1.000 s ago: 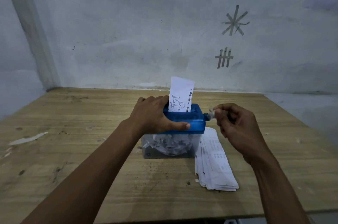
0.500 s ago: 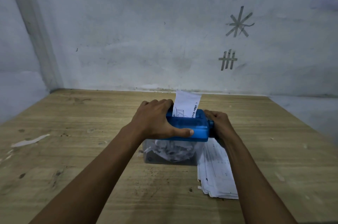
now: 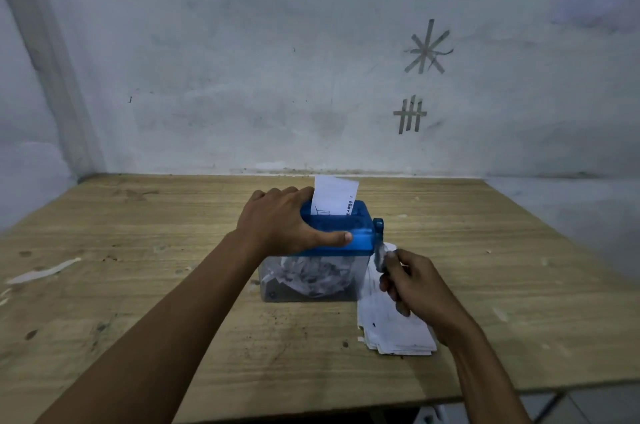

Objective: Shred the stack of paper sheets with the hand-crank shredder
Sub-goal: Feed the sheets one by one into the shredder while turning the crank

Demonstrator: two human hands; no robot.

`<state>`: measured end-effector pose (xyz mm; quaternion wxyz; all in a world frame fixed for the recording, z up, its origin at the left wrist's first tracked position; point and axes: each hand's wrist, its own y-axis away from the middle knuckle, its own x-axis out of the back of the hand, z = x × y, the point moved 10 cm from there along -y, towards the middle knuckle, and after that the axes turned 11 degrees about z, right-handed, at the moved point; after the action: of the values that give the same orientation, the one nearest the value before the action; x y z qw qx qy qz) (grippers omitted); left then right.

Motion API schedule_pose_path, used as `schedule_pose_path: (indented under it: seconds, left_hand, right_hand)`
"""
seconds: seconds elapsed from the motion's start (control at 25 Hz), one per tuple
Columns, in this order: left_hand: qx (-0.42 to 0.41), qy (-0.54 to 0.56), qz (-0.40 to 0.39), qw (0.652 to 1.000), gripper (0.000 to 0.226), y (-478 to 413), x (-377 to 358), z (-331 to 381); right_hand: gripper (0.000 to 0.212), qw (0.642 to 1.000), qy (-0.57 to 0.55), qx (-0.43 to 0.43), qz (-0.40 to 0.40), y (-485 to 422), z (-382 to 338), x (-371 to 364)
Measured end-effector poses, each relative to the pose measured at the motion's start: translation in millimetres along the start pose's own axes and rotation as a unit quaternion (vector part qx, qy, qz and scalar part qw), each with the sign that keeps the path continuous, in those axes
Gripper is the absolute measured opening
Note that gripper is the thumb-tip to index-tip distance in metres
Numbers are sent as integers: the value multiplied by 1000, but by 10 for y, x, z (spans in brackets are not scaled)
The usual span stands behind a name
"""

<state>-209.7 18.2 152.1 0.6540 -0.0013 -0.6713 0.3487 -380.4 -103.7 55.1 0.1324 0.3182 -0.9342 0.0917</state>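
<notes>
A small hand-crank shredder with a blue top (image 3: 360,233) and a clear bin (image 3: 311,279) full of white shreds stands mid-table. A white printed sheet (image 3: 334,195) sticks up out of its slot, only its upper part showing. My left hand (image 3: 280,222) grips the blue top from the left, thumb along its front face. The blue crank (image 3: 378,233) points down on the shredder's right side, and my right hand (image 3: 412,281) holds its handle low beside the bin. A stack of paper sheets (image 3: 391,330) lies flat to the right of the shredder, partly under my right hand.
The wooden table (image 3: 173,285) meets a pale wall at the back, with its front edge near the bottom right. A white paper scrap (image 3: 45,271) lies at the far left. Tape marks (image 3: 427,49) are stuck on the wall.
My right hand has swung the crank from the top, past the far side, down to the bottom. The sheet has sunk lower into the slot. My left hand has stayed on the blue top.
</notes>
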Motion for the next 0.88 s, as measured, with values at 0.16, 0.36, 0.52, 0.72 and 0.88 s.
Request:
schedule_pose_path:
  seconds: [0.16,0.36,0.52,0.72,0.88]
  left_hand:
    - [-17,18,-9,1000,100,0,-36,29]
    - [-20,-2,-8,1000,87,-7,-20,40]
    - [-38,6,3,999,75,3,-14,59]
    - [-46,20,19,999,88,-16,0,44]
    - [-42,10,11,999,83,-41,15,46]
  right_hand:
    - [5,995,55,77,-29,194,-199,118]
    - [8,987,6,150,58,173,-710,394]
    - [8,969,-17,222,104,-121,-1053,467]
    - [30,983,-32,173,56,-608,-1039,272]
    - [32,987,-122,85,61,-933,-840,157]
